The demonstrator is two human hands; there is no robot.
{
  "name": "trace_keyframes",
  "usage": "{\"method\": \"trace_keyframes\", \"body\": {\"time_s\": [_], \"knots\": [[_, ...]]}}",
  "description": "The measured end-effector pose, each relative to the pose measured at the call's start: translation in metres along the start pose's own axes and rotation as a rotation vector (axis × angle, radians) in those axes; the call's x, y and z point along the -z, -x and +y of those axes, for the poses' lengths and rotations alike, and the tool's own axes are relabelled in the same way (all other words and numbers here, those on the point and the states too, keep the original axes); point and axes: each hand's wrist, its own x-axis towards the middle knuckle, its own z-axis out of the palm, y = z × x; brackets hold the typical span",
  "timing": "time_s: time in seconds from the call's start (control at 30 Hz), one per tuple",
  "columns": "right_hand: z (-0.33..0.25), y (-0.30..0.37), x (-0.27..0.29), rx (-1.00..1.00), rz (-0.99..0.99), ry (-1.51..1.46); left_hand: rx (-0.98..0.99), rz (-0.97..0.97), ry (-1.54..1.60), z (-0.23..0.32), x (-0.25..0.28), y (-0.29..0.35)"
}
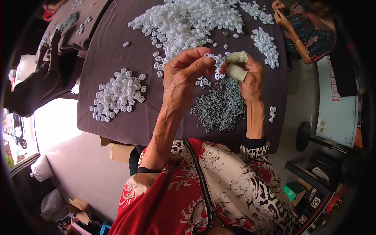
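My left hand (182, 72) is raised over the table, thumb and fingers closed on a small white plastic piece with two holes (210, 56). Close beside it, my right hand (252, 76) wears pale ribbed finger sleeves (237, 72) on two fingers. Its fingertips are drawn together, and whatever sits between them is too small to make out. Beneath the hands lies a heap of small grey screws (219, 105), partly covered by my right hand. A few more white pieces (202, 82) lie at the heap's upper edge.
A large pile of white pieces (188, 23) spreads across the far side of the dark tablecloth (129, 129). Smaller piles lie at left (117, 94) and far right (265, 47). Another person's hands (279, 13) work at the far right corner; someone else sits at a table on the left.
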Motion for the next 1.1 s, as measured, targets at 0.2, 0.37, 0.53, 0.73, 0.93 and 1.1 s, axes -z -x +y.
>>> {"method": "trace_keyframes", "body": {"time_s": [0.2, 0.37, 0.53, 0.73, 0.93, 1.1], "knots": [[-0.039, -0.014, -0.013, 0.078, -0.097, 0.068, -0.031, -0.010, -0.007, 0.007, -0.012, 0.005], [-0.056, -0.017, -0.022, 0.062, -0.166, 0.208, -0.042, -0.022, -0.045, 0.010, -0.015, 0.010], [-0.071, -0.023, -0.025, 0.052, -0.265, 0.222, -0.068, 0.007, -0.108, 0.016, -0.018, 0.014], [-0.079, -0.024, -0.026, 0.047, -0.332, 0.291, -0.072, 0.024, -0.164, 0.020, -0.020, 0.017], [-0.076, -0.025, -0.024, 0.137, -0.339, 0.223, -0.112, 0.015, -0.199, 0.019, -0.021, 0.018], [-0.084, -0.023, -0.022, 0.010, -0.397, 0.335, -0.111, 0.011, -0.224, 0.022, -0.023, 0.020]]}}
